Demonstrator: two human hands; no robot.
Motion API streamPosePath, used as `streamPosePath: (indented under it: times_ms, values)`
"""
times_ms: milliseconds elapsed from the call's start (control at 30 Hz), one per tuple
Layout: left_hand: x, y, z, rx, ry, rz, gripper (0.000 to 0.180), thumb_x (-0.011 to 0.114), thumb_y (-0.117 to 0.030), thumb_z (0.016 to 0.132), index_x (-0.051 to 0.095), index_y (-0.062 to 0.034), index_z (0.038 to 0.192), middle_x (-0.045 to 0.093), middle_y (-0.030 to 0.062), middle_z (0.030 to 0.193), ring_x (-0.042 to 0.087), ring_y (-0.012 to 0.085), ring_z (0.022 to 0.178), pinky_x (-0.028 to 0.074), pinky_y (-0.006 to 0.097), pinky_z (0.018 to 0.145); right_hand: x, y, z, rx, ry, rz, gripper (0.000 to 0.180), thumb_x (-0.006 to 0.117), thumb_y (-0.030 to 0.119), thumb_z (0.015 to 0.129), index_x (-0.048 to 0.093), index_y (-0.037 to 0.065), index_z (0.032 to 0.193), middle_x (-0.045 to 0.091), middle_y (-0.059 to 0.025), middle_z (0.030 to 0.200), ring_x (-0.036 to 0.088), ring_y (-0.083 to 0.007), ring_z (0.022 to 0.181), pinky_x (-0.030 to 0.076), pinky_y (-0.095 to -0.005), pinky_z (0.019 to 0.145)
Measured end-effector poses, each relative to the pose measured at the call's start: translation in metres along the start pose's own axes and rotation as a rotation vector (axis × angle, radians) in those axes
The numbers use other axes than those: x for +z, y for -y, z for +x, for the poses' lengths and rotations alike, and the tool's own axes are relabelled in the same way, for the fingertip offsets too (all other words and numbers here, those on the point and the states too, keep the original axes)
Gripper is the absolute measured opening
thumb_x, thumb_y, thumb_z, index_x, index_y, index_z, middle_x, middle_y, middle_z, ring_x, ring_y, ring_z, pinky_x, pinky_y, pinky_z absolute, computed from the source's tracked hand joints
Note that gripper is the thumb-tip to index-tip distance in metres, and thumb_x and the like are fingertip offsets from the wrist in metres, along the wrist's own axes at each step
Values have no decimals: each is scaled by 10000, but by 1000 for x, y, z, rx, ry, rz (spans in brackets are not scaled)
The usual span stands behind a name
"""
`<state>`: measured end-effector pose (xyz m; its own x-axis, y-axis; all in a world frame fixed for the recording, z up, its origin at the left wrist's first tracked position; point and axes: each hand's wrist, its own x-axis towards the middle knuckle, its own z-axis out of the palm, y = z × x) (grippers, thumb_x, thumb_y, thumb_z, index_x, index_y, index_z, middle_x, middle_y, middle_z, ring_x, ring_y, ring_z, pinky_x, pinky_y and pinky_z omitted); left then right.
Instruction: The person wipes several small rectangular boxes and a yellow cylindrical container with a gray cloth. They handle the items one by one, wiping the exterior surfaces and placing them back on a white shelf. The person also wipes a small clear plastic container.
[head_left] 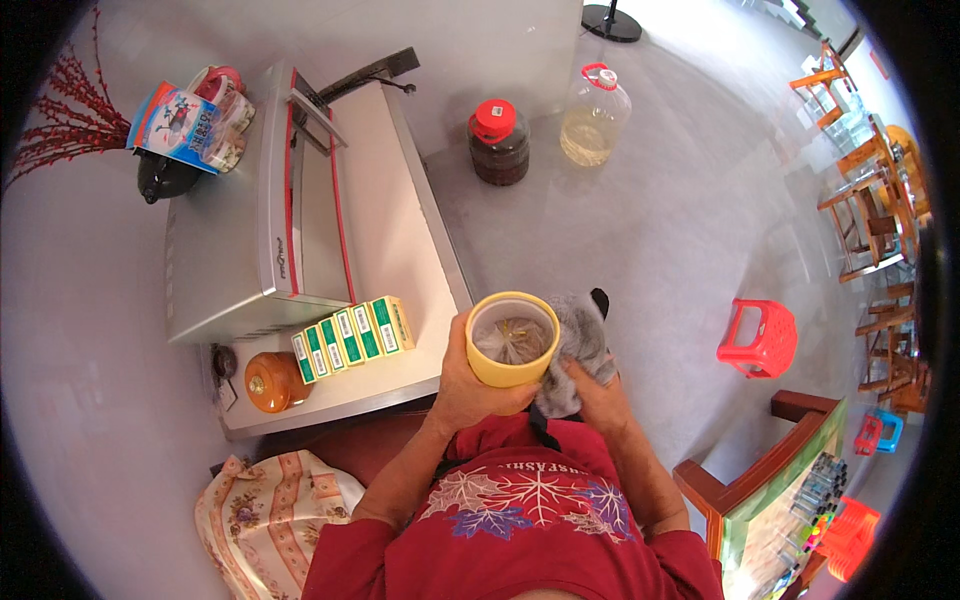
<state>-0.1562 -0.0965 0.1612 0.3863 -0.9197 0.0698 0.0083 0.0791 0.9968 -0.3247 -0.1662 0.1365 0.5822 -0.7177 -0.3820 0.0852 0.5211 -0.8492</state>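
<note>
In front of my chest, my left hand [462, 392] is closed around a round yellow canister [506, 375], its mouth tipped up toward me. A clear plastic bag [513, 342], gathered at the top and holding something brownish, sits inside; what the contents are I cannot make out. My right hand [600, 402] grips a fluffy grey cloth [578, 330] pressed to the canister's right side. Left of my hands, several green, white and yellow boxes [350, 340] stand in a row on the counter, beside an orange-brown lidded jar [276, 383].
A silver oven [245, 215] stands on the pale counter [400, 190], with packages on top. A red-lidded jar [499, 145] and a clear jug [594, 120] stand on the floor beyond. Rightward are a red stool [758, 338], a wooden-framed table [745, 480] and wooden chairs [865, 225].
</note>
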Motion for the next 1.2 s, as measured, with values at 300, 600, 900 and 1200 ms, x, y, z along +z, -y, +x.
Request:
streamPosePath:
  times_ms: [300, 600, 900, 1200]
  values:
    - [-11, -11, -4, 66, -54, -203, 873, 829, -49, 506, 360, 7, 1240, 514, 113, 1165, 514, 204, 1085, 408, 348, 953, 8, -10, 3, 320, 216, 613, 388, 447, 262, 922, 459, 38, 1240, 498, -111, 1243, 523, -213, 1095, 436, -348, 919]
    - [3, -21, -5, -30, -106, -394, 946, 813, -20, 545, 250, 13, 1305, 436, 119, 1226, 447, 208, 1163, 375, 355, 986, 8, -20, -5, 294, 300, 885, 388, 510, 233, 865, 469, 57, 1208, 540, -114, 1174, 538, -245, 1064, 428, -380, 919]
    - [10, -30, -7, -95, -391, -256, 761, 844, -93, 520, 437, 8, 1156, 555, 102, 1057, 556, 204, 984, 452, 339, 874, 25, -10, -10, -308, -24, -147, 335, 635, 74, 803, 532, 4, 1114, 606, -68, 1013, 568, -150, 934, 464, -291, 821]
    - [3, -6, -19, -48, 74, -190, 953, 846, -80, 512, 288, -24, 1283, 434, 94, 1208, 443, 182, 1134, 368, 336, 964, 27, 53, -23, -528, 142, -943, 536, 670, 206, 747, 469, 38, 1214, 503, -123, 1203, 471, -273, 1121, 225, -430, 1003]
